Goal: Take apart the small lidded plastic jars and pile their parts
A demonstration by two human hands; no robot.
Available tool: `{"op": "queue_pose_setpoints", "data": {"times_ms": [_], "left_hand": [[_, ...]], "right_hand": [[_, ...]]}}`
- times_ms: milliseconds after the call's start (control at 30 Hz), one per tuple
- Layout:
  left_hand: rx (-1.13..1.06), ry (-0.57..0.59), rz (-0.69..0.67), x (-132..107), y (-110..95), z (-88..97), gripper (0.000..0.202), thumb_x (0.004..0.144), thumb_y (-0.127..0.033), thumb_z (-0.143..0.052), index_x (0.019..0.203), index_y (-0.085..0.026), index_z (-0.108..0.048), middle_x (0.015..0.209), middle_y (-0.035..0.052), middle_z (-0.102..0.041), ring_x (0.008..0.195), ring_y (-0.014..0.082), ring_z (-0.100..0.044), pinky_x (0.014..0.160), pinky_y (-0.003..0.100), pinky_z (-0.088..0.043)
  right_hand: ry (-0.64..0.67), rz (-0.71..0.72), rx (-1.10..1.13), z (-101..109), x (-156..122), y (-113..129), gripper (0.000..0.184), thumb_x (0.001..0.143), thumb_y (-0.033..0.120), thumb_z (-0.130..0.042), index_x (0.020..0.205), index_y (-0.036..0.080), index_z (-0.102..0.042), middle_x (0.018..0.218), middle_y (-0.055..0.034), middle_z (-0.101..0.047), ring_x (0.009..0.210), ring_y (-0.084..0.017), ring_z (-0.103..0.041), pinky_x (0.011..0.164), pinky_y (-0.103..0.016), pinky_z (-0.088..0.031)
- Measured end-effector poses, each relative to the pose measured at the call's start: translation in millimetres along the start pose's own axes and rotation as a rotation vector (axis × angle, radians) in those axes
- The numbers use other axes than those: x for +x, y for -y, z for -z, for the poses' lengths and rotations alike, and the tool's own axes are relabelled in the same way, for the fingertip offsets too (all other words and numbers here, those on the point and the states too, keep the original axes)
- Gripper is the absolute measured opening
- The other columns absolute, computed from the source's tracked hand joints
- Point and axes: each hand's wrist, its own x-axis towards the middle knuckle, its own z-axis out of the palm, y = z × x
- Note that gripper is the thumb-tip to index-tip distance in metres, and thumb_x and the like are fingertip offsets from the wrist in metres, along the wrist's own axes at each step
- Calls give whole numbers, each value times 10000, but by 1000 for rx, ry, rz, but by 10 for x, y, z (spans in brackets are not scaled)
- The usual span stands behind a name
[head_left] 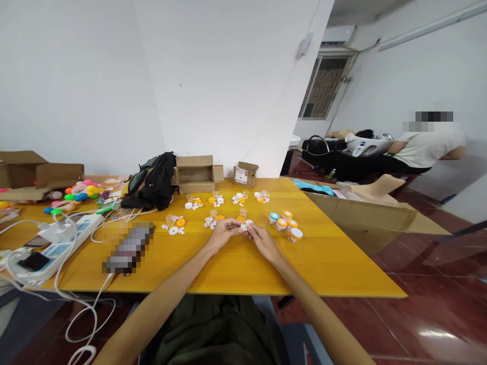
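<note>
Both my hands meet above the yellow table (pixel 236 268), near its middle. My left hand (pixel 222 232) and my right hand (pixel 262 239) have their fingers closed together around a small white part (pixel 245 226) held between them. Just right of the hands stand several small jars (pixel 285 224) with orange, teal and white lids. Behind the hands lie groups of small white discs, orange lids and clear cups (pixel 215 201). What exactly the white part is stays too small to tell.
An open cardboard box (pixel 196 175) and a smaller box (pixel 244 174) stand at the back by a black bag (pixel 154 182). Power strips and white cables (pixel 57 238) lie left, with colourful toys (pixel 79 192). A person (pixel 426 149) sits far right.
</note>
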Motion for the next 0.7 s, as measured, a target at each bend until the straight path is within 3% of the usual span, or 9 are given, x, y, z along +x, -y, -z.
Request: {"op": "queue_pose_setpoints", "data": {"times_ms": [467, 700], "left_hand": [[41, -14, -24, 16, 29, -5, 316, 568, -364, -859, 792, -179, -737, 852, 43, -772, 848, 220, -702, 898, 374, -527], [252, -54, -122, 47, 78, 7, 125, 720, -242, -724, 833, -190, -735, 868, 41, -755, 816, 198, -674, 839, 332, -517]], "right_hand": [[-7, -93, 88, 13, -3, 85, 632, 785, 801, -356, 579, 227, -521, 527, 6, -486, 524, -160, -452, 536, -291, -377], [-169, -109, 114, 24, 1, 74, 664, 767, 841, -336, 609, 226, -530, 527, 14, -473, 524, -161, -436, 526, -292, -371]]}}
